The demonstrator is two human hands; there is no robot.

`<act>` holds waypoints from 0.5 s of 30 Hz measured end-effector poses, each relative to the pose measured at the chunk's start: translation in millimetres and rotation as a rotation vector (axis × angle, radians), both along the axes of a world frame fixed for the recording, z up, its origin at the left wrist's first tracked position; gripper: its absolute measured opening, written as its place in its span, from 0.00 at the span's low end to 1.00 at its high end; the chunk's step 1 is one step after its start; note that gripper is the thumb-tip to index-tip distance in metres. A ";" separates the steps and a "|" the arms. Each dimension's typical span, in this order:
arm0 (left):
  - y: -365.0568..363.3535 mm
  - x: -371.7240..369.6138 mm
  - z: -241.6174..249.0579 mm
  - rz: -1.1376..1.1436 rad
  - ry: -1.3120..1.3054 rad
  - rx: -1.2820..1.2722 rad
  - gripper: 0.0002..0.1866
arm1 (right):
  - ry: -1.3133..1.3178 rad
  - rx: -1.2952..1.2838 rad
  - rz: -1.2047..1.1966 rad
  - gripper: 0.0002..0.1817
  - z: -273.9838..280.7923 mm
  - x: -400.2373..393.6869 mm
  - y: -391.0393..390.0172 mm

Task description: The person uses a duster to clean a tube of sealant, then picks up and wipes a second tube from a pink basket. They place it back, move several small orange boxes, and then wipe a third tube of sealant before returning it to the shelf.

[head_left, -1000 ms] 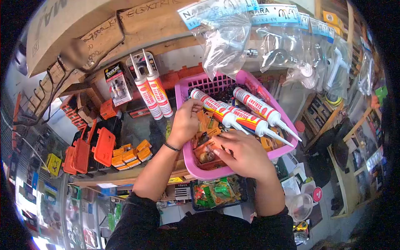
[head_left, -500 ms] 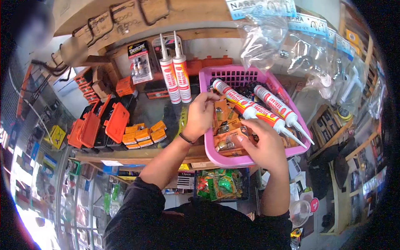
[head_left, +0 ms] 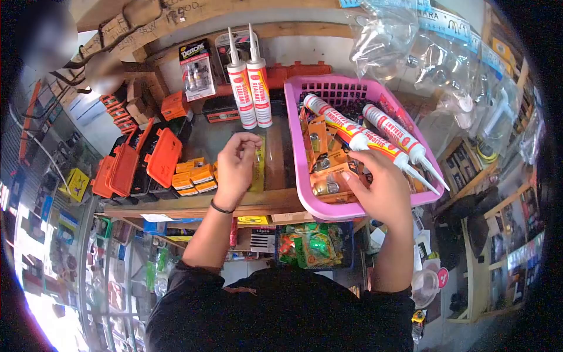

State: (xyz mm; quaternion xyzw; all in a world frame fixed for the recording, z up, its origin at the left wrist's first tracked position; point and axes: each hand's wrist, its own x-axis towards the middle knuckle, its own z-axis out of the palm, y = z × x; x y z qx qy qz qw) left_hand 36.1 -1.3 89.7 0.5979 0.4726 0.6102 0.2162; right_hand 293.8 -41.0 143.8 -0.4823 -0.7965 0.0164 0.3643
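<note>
My left hand (head_left: 236,170) is over the shelf top, left of the pink basket (head_left: 305,193). Its fingers are loosely bent, with nothing visible between them, and it overlaps a yellow strip (head_left: 258,170). My right hand (head_left: 384,190) hangs over the basket's front, thumb and fingers apart. Its fingertips are close to the silicone sealant tubes (head_left: 337,122) lying across the basket. Another sealant tube (head_left: 392,130) lies at their right, nozzle over the rim. Beneath them are orange packets (head_left: 328,161). Two sealant tubes (head_left: 250,97) stand upright behind my left hand.
Small orange boxes (head_left: 192,176) and black cases with orange lids (head_left: 163,157) occupy the left of the shelf. A Dextone card pack (head_left: 196,70) leans at the back. Clear plastic bags (head_left: 384,50) hang at the upper right. Green packets (head_left: 314,249) fill a lower basket.
My left hand has moved left, away from the basket's rim, toward the orange boxes. My right hand stays over the basket. The view has shifted slightly.
</note>
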 end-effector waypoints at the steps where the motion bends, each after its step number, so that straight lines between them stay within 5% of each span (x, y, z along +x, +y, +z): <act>1: -3.5 3.6 4.9 -0.007 -0.005 -0.001 0.06 | -0.012 0.003 -0.011 0.18 0.0 -0.3 0.4; 5: -14.7 23.9 17.0 -0.135 -0.047 0.073 0.05 | -0.014 0.009 -0.022 0.17 -0.1 0.8 0.8; 8: -17.8 32.0 30.8 -0.320 0.274 0.273 0.06 | -0.002 0.015 0.028 0.16 -1.1 3.0 6.0; 11: -12.6 48.0 41.0 -0.436 0.330 0.353 0.07 | 0.038 0.054 0.002 0.14 -1.0 3.9 9.1; 13: -1.9 70.5 32.2 -0.534 0.195 0.276 0.07 | 0.029 0.091 -0.001 0.13 0.8 6.1 12.7; 15: 13.2 74.3 23.6 -0.593 0.476 0.302 0.08 | -0.033 0.090 -0.067 0.13 6.4 6.3 17.4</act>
